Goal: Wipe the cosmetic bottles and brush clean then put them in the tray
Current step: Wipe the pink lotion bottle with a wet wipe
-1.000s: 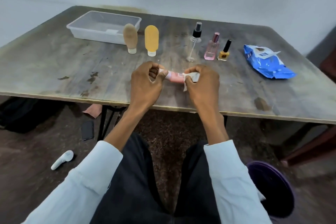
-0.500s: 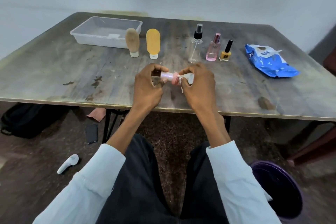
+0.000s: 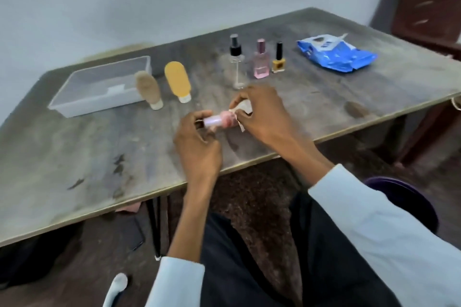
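My left hand [image 3: 197,144] grips one end of a small pink brush [image 3: 219,121] held level above the table's front edge. My right hand [image 3: 262,112] pinches a white wipe [image 3: 243,109] around the brush's other end. Behind them stand a tan tube [image 3: 148,88], a yellow tube [image 3: 177,81], a clear spray bottle [image 3: 236,65], a pink perfume bottle [image 3: 261,60] and a yellow nail polish bottle [image 3: 278,60]. The clear plastic tray [image 3: 74,104] sits at the back left, with only a white label showing inside.
A blue wipes pack [image 3: 336,56] lies at the back right of the worn grey table [image 3: 74,152]. A dark wooden cabinet [image 3: 429,2] stands to the right. Under the table are a phone [image 3: 136,234] and a white object [image 3: 119,281]; a purple bucket [image 3: 409,194] is by my right arm.
The view has tilted and swung left. Both hands keep hold of the brush and wipe, with more of the brush's pale handle now showing between them.
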